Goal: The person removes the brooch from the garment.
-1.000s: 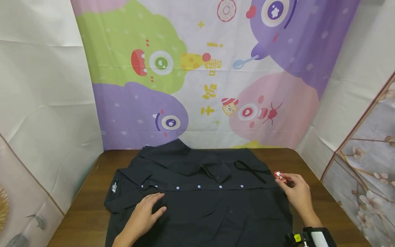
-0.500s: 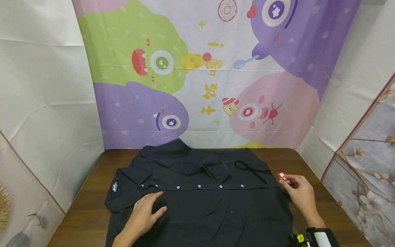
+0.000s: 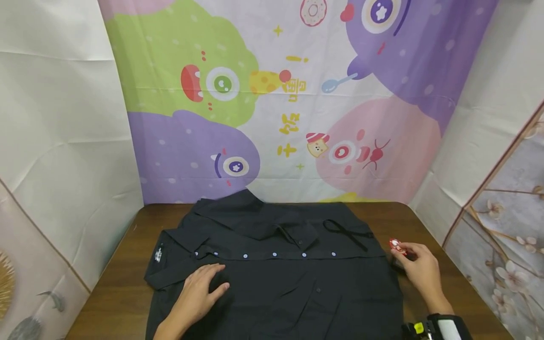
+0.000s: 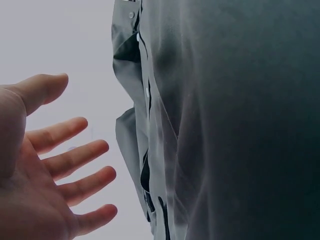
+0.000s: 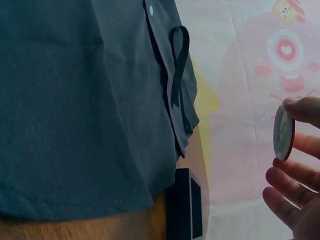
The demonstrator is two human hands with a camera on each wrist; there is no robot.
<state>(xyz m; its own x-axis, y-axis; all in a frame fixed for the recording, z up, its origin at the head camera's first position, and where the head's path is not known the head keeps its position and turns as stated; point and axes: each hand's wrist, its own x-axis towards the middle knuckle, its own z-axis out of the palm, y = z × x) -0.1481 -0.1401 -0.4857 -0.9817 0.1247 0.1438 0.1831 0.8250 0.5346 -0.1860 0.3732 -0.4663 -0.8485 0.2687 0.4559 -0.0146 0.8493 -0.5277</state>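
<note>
A black short-sleeved shirt (image 3: 263,288) lies spread on the wooden table, with a row of pale buttons (image 3: 274,254) across it. Over its left part is my left hand (image 3: 194,293), fingers spread; the left wrist view has this hand (image 4: 60,165) apart from the cloth. Beyond the shirt's right edge, my right hand (image 3: 422,269) pinches a small round badge (image 3: 397,246) between thumb and fingers. Its front is red and white; the right wrist view shows the badge (image 5: 284,132) nearly edge-on, with a pale back. A thin black ribbon loop (image 3: 346,232) lies on the shirt's upper right.
Below the right hand, a dark box (image 5: 185,205) stands beside the shirt's edge, mostly hidden in the head view. Brown table surface (image 3: 123,278) shows on both sides of the shirt. A cartoon-print curtain (image 3: 280,104) hangs behind the table's far edge.
My right hand has moved a little to the right and toward me, away from the shirt, with the badge still pinched. The left hand has stayed almost still.
</note>
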